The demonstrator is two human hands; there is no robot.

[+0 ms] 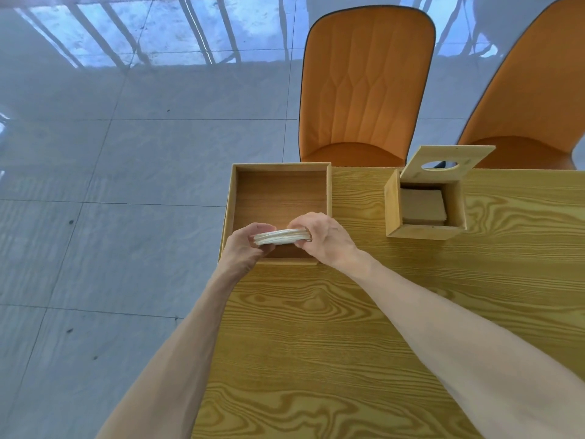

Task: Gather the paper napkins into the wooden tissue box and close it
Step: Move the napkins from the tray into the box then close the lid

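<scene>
Nearest, both bare forearms reach out over the wood-grain table (348, 327). The left hand (243, 245) and right hand (323, 236) pinch opposite ends of a stack of white paper napkins (280, 237), fingers curled narrow around its edges, thumbs on top. The stack hangs just above the near wall of a shallow wooden tray (234, 198) at the table's left corner; the tray looks bare inside. Such napkins are likely light, soft and loose, so the layers may slide or fan out; gripping both ends and squeezing the full thickness seems the safest hold. Farther right, well apart, stands the wooden tissue box (392, 207), its lid (459, 158) with an oval slot tilted up, brownish folded paper already inside. Beyond are two orange chairs (367, 90).
</scene>
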